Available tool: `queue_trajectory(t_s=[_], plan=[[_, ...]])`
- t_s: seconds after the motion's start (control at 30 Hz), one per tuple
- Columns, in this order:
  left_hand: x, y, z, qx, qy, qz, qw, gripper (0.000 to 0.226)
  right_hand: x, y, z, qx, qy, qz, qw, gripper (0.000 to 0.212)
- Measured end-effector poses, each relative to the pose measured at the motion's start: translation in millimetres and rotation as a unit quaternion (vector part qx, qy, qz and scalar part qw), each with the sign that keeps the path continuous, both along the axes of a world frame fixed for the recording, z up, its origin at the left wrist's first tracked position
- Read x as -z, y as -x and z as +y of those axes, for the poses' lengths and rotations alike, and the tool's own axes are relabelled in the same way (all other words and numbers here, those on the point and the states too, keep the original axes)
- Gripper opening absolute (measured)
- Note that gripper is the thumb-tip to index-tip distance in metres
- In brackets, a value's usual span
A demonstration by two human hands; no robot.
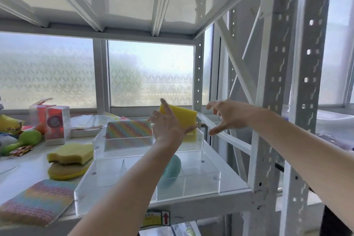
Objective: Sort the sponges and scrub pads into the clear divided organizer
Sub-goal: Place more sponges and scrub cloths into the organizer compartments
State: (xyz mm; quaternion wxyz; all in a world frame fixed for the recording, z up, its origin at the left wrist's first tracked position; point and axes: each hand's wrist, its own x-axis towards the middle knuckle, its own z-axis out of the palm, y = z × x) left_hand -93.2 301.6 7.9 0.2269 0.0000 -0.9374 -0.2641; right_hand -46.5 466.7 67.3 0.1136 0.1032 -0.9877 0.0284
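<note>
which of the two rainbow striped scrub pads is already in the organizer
The rainbow striped scrub pad in the clear divided organizer's back left compartment. The other rainbow pad lies on the shelf outside it.

A white metal shelving rack stood against frosted windows. Its uprights were punched with rows of holes, and diagonal braces crossed its right end. The upper shelf showed ribbed struts on its underside. The window panes carried a faint repeating pattern in their lower part, and pale daylight came through them onto the white lower shelf.
</note>
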Motion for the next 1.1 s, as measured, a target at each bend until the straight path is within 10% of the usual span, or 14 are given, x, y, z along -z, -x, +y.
queue_trajectory(t_s=[0.43, 1.1], plan=[[-20.5, -2.5, -34.7, 0.117, 0.006, -0.005, 0.993, 0.052, 7.9, 6.2, -7.0, -0.001, -0.007, -0.014, 1.0, 0.095], [-33.4, -33.5, -140.6, 0.034, 0.013, 0.021, 0.999, 0.054, -9.0, 14.5, -66.8, -0.031, -0.015, -0.037, 0.999, 0.077]])
